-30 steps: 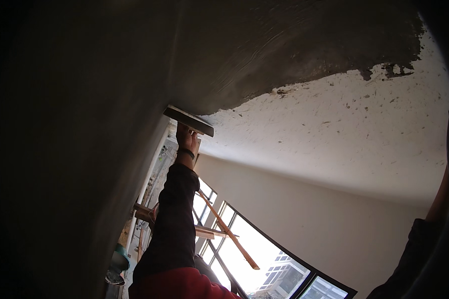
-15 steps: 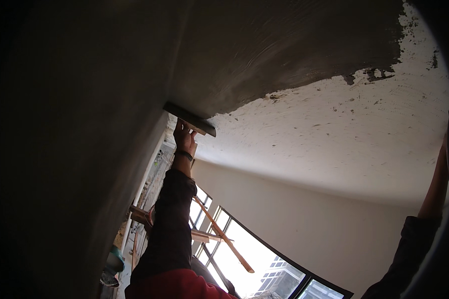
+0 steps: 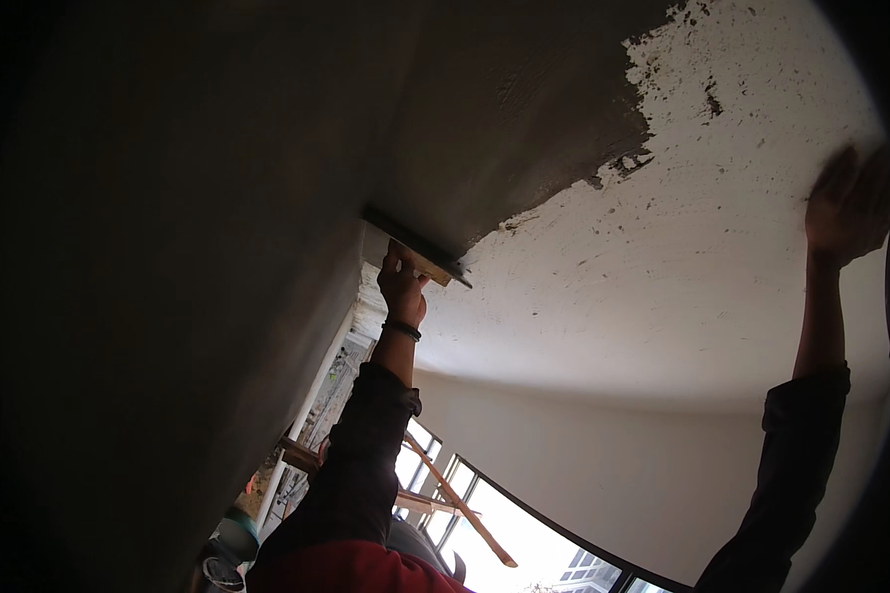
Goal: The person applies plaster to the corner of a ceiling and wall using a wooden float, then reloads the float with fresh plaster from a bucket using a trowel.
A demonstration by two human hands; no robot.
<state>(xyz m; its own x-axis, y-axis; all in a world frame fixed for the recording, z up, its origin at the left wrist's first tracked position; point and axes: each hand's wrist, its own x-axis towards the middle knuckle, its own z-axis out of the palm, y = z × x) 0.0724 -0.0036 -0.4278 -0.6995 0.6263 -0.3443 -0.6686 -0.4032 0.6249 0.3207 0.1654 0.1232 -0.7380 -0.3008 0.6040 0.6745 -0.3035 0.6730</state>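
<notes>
Clasping the plastering trowel by its wooden handle, the left hand is up overhead, grip wrapped firmly on, dark band around the wrist! The trowel sits slanted at the edge of the dark plaster, one end just beside the dark wall, the other by the pale ceiling. And look right: the right hand is raised, blurred, fingers extended, grip released; whether it touches the ceiling, I can't tell. Down below, a timber strip crosses before the bright window.
</notes>
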